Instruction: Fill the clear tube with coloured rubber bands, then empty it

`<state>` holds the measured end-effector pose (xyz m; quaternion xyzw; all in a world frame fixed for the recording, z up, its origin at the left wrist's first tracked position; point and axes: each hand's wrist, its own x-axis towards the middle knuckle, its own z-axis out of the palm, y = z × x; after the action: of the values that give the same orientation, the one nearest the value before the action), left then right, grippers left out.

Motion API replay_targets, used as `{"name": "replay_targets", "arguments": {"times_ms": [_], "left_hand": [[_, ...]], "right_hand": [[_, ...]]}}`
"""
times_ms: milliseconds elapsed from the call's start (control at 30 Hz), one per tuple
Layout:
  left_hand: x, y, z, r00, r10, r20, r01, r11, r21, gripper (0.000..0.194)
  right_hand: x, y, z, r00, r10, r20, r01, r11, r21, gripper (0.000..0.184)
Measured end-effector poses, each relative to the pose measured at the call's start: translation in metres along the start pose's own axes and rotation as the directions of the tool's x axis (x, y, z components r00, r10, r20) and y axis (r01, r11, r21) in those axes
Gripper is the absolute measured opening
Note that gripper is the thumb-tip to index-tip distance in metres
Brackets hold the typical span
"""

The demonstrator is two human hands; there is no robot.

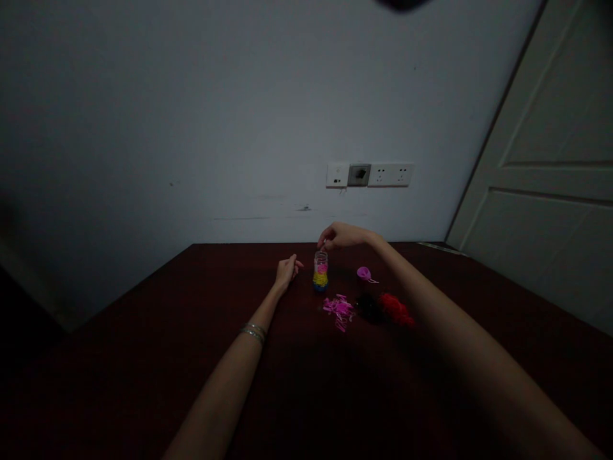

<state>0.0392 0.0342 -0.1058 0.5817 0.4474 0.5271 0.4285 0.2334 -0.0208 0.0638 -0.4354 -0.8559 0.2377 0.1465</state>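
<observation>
A small clear glass jar (320, 271) stands upright on the dark table, layered blue at the bottom, yellow above and pink on top. Over its mouth is my right hand (340, 235), fingers pinched and pointing down; whatever is between them is too small to make out. My left hand (287, 271) rests on the table just left of the jar, apart from it, with fingers loosely stretched toward it. In front of the jar lies a loose pile of pink bands (339, 309), thin and loop-like. To their right are a black pile (368, 308) and a red pile (395, 310) of similar small pieces.
A purple cup-like piece (364, 274) with a thin tail lies right of the jar, near my right forearm. The dark red table (158, 358) meets a pale wall (239, 128) carrying a socket panel (390, 174). A white panelled door (550, 160) stands at the right.
</observation>
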Motion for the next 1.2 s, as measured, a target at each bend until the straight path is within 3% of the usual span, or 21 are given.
{"name": "replay_targets", "arguments": {"times_ms": [133,300,467,667,900,1033,1200], "left_hand": [[0.000,-0.001,0.000,1.000,0.009,0.003,-0.009,1.000,-0.003,0.048],[0.000,-0.001,0.000,1.000,0.018,-0.007,-0.018,0.999,-0.031,0.042],[-0.001,0.002,0.000,0.998,0.022,-0.055,-0.025,0.999,-0.040,0.041],[-0.002,0.003,-0.001,0.994,0.033,-0.100,-0.032,0.999,0.006,0.043],[0.000,0.001,-0.002,0.994,0.029,-0.110,-0.024,0.999,0.046,0.044],[-0.002,0.003,-0.005,0.998,0.053,-0.021,-0.050,0.987,0.150,0.040],[-0.011,0.005,-0.024,0.973,0.151,0.172,-0.208,0.900,0.384,0.032]], "right_hand": [[-0.024,0.012,0.015,0.992,-0.018,-0.122,0.038,0.985,0.166,0.025],[-0.045,0.038,0.037,0.958,0.085,-0.273,0.006,0.949,0.314,0.027],[-0.058,0.062,0.051,0.931,0.119,-0.346,-0.015,0.957,0.289,0.027],[-0.070,0.083,0.069,0.923,0.151,-0.354,-0.039,0.952,0.303,0.030],[-0.079,0.095,0.073,0.887,0.167,-0.431,-0.019,0.945,0.326,0.032],[-0.081,0.097,0.073,0.878,0.190,-0.439,-0.030,0.938,0.347,0.032],[-0.079,0.102,0.074,0.875,0.205,-0.438,-0.034,0.929,0.367,0.031]]}}
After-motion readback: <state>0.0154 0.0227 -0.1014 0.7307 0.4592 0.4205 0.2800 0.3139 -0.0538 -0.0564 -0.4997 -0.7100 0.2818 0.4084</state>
